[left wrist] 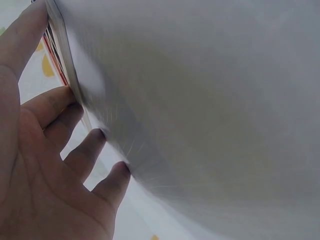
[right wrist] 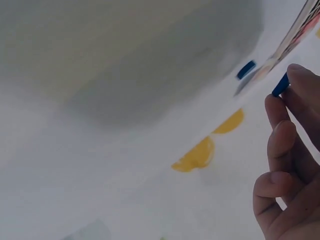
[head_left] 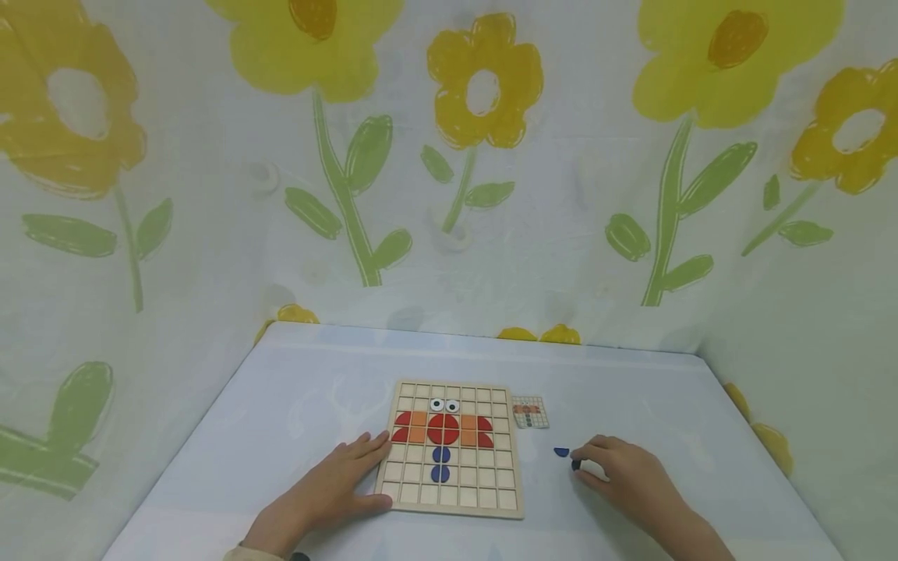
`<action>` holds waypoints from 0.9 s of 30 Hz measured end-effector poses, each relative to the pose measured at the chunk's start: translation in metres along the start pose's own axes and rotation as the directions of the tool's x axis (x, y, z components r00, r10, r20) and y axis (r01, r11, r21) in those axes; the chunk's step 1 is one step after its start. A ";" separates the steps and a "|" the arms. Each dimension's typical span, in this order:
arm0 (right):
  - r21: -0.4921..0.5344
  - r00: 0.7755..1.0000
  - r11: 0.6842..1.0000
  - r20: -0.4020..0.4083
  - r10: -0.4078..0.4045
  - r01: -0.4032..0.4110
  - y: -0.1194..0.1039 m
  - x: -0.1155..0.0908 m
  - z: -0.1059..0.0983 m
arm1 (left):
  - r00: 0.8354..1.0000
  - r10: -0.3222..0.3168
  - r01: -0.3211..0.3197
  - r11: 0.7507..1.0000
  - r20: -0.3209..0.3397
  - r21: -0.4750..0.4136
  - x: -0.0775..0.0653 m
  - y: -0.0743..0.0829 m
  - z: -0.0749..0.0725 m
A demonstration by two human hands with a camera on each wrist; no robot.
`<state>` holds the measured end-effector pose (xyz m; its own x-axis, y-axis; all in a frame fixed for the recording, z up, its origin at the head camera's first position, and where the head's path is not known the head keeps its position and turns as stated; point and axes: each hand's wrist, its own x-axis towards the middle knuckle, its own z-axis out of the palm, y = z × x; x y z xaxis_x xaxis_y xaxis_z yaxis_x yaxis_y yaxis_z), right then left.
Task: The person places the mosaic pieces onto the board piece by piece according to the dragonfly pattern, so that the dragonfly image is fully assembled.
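My left hand [head_left: 335, 485] rests at the left edge of a wooden grid board [head_left: 484, 499], fingers spread and fairly straight along its side. On the board lie two round eye pieces [head_left: 445, 406], a red circle [head_left: 443, 429] made of quarters, orange squares [head_left: 418, 427], red quarter pieces [head_left: 485, 432] and blue half-circles [head_left: 440, 464]. To the right of the board my right hand [head_left: 627, 473] pinches a small dark blue piece [right wrist: 281, 85] between thumb and fingertip, just over the table. Another blue half-circle [head_left: 561, 451] lies on the table beside those fingertips.
A small pattern card [head_left: 531, 412] lies against the board's upper right edge, printed with a similar figure on a grid. The white table [head_left: 302, 389] meets a flower-printed cloth wall [head_left: 547, 257] at the back and sides.
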<state>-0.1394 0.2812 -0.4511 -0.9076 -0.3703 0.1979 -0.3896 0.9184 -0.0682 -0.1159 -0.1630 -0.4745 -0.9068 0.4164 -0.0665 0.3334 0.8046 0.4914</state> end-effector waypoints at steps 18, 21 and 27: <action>0.111 0.964 0.961 -0.113 -0.241 0.253 -0.065 0.021 0.007 | 1.000 -0.018 0.018 1.000 -0.004 0.001 0.000 0.003 -0.001; 0.135 0.953 0.948 -0.136 -0.270 0.288 -0.078 0.026 0.008 | 1.000 -0.025 0.025 1.000 -0.003 0.004 0.000 0.003 0.000; 0.175 0.940 0.926 -0.135 -0.314 0.335 -0.100 0.034 0.011 | 0.999 -0.034 0.034 0.999 0.001 0.002 0.001 0.003 0.001</action>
<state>-0.1331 0.1751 -0.4478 -0.7093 -0.6176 0.3397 -0.6919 0.7021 -0.1683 -0.1155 -0.1604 -0.4737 -0.9174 0.3889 -0.0838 0.3027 0.8190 0.4875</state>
